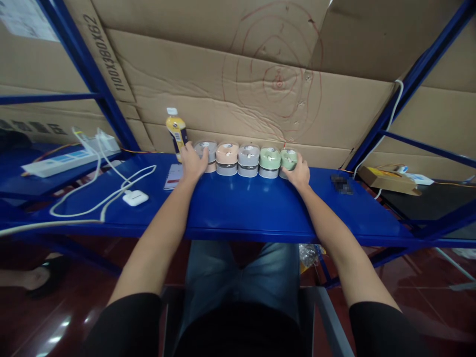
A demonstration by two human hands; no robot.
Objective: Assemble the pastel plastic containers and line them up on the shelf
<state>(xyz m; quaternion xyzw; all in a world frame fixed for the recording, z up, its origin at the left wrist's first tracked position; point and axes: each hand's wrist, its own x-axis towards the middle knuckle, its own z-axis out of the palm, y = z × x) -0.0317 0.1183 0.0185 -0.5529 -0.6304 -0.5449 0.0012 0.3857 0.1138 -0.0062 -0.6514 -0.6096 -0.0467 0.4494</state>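
Note:
A row of small round lidded boxes, stacked two high, stands along the back of the blue table point(249, 208). The upper boxes are a grey box point(207, 147), a peach box point(226, 153), a second grey box point(249, 155), a green box point(270, 158) and another green box point(288, 158) at the right end. My left hand point(192, 164) curves around the left-end stack, thumb at its front. Around the right-end stack my right hand point(299, 173) is curled, thumb low on the front. Both hands partly cover the end stacks.
A yellow drink bottle point(176, 131) and a phone-like flat item point(174, 176) are beside my left hand. Farther left lie a white earbud case point(135, 198), looped cables and a power strip point(70, 161). A blurred dark object point(341, 184) lies right; cardboard point(186, 89) backs the table.

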